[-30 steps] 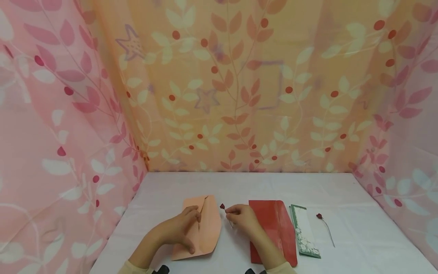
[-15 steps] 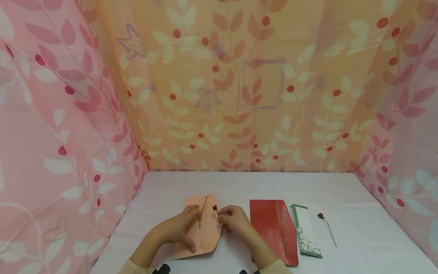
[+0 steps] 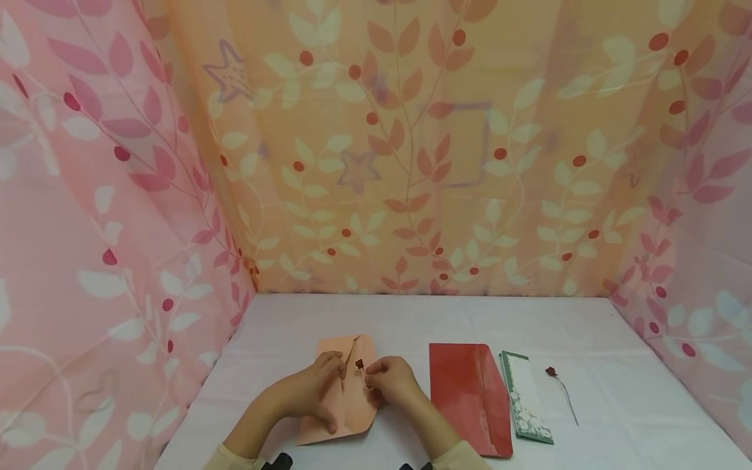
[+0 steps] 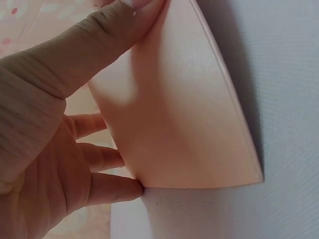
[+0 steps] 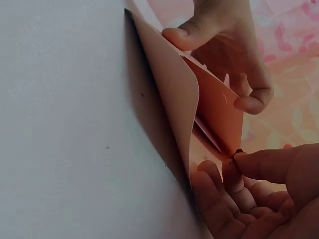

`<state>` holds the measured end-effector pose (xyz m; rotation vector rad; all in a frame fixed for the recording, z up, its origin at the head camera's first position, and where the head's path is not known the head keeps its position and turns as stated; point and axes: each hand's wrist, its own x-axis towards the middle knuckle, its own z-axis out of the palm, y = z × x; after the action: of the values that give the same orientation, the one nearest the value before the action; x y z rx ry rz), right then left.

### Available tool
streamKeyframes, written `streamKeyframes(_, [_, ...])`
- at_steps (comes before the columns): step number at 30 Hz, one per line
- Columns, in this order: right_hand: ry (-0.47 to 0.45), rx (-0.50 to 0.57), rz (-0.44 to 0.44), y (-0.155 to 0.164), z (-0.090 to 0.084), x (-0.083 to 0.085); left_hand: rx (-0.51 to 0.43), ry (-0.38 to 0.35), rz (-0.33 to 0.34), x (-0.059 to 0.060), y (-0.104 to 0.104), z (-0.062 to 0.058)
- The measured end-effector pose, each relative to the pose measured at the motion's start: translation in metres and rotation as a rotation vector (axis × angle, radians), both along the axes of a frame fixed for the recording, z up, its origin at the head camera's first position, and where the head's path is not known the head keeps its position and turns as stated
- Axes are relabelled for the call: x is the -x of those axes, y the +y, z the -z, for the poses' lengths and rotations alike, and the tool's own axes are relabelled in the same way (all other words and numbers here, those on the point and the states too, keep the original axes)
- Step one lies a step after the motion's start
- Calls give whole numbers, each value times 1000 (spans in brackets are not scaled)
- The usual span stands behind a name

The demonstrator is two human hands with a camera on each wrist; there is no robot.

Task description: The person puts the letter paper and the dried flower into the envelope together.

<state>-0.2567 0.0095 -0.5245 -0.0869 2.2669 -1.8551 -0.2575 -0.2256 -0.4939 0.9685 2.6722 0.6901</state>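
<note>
A peach envelope (image 3: 354, 412) lies on the white table with its flap to the right. My left hand (image 3: 308, 393) grips it, the thumb near the front and the fingers at the pocket's mouth. In the right wrist view the envelope's pocket (image 5: 218, 109) gapes open, and the edge of something flat shows inside. Between thumb and forefinger, my right hand (image 3: 392, 380) pinches a small dried red rose (image 3: 360, 364) by its thin stem. The rose head is over the flap, close to the mouth. Most of the stem is hidden by the fingers.
Right of the hands lies a red envelope (image 3: 461, 391). Beside it is a green-bordered floral card (image 3: 527, 398), and farther right a second dried rose (image 3: 551, 371) with a curved stem. Patterned curtains (image 3: 405, 150) enclose the table's back and sides.
My right hand has carried the rose leftward, from the gap between the envelopes to over the peach envelope's flap. The left hand keeps its place on the envelope.
</note>
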Motion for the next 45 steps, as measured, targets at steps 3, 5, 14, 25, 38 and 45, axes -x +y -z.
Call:
streamKeyframes(3, [-9,7,6,-5,0,3,-5,11,6,1,0,0])
streamKeyframes(5, [-15,23,8,-8,2,5,-14,13,14,0,0,1])
streamKeyframes(14, [-13,47,1,-19,6,7,-27,17,39,-1,0,2])
streamKeyframes(25, [103,-76,-41,-28,9,12,-20,39,50,3,-1,5])
streamKeyframes(38, [138,-121,-103,-38,14,21,-17,53,67,2,-3,5])
streamKeyframes(45, [168,-206,-96,-45,13,22,-17,31,47,3,-6,7])
